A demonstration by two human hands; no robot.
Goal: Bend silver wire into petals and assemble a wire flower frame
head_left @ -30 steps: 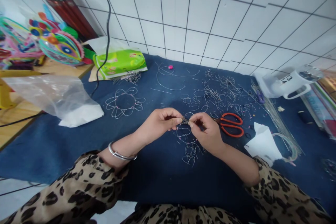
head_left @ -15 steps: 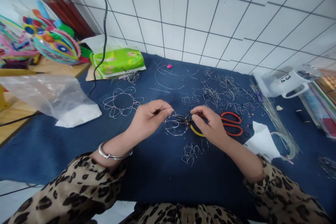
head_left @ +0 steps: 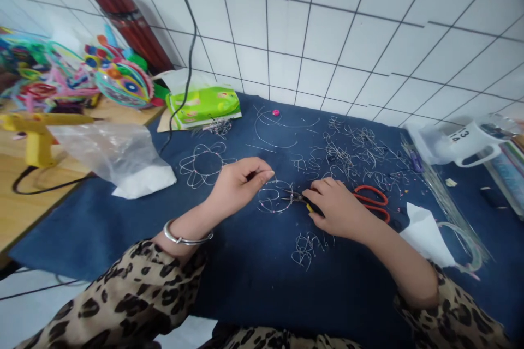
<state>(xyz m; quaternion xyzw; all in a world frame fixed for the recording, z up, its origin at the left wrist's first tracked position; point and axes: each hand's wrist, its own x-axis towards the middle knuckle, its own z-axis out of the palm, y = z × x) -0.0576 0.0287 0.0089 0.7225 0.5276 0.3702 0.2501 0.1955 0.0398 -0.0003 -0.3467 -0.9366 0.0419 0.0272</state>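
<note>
My left hand [head_left: 245,182] is pinched at the fingertips, with a thin wire end showing just under them. Below those fingers is a round wire frame [head_left: 275,211] with small pink beads and wire loops inside it. My right hand [head_left: 338,204] is closed over the handles of a pair of pliers [head_left: 298,196], palm down, so most of the yellow-and-black handles is hidden. The plier jaws point left and reach over the frame's right edge. Left of my left hand lies a flower-shaped wire piece [head_left: 204,166].
Red-handled scissors [head_left: 371,196] lie beyond my right hand. Bent wire pieces [head_left: 307,248] lie near me, with a larger tangle [head_left: 344,152] farther back. A tissue pack [head_left: 207,106], plastic bag [head_left: 118,155], yellow glue gun [head_left: 39,139] and white mug [head_left: 470,142] stand around the blue cloth.
My right hand has come down onto the pliers and closed on their handles; before, its fingers were pinched above them. My left hand stays pinched beside the frame. The view has shifted.
</note>
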